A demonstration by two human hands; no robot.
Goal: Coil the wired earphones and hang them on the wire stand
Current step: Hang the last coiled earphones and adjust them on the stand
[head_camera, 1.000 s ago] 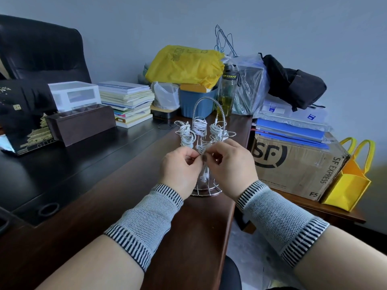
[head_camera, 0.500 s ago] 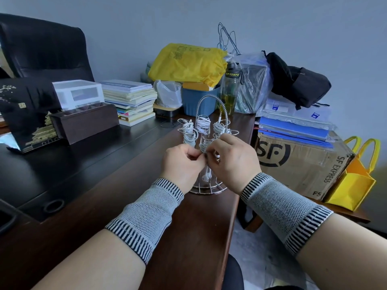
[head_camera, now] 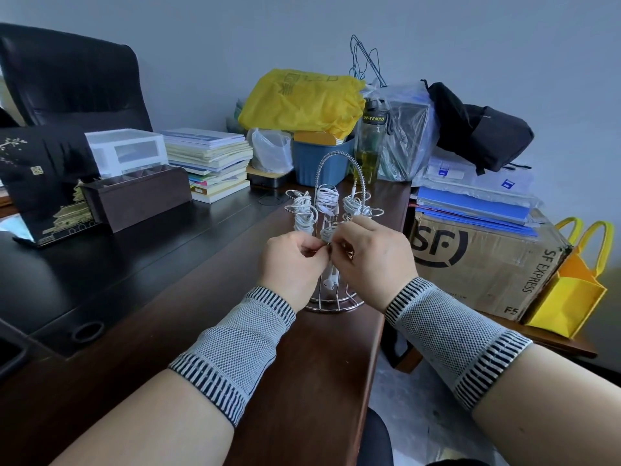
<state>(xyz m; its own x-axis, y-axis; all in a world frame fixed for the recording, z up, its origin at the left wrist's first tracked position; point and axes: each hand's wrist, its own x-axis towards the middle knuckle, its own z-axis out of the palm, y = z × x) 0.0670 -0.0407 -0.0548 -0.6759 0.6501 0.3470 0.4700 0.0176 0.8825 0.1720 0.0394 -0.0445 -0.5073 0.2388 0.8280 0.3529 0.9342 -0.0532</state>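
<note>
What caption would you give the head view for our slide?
Both hands, left hand and right hand, pinch white earphones at the wire stand on a wooden desk.

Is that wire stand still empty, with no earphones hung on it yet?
No, the wire stand already carries several white coiled earphones on its upper loops.

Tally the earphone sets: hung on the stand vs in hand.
Coiled white wired earphone bundles hung on the chrome wire stand: 3
White wired earphones pinched by left hand and right hand: 1
Total: 4
</note>
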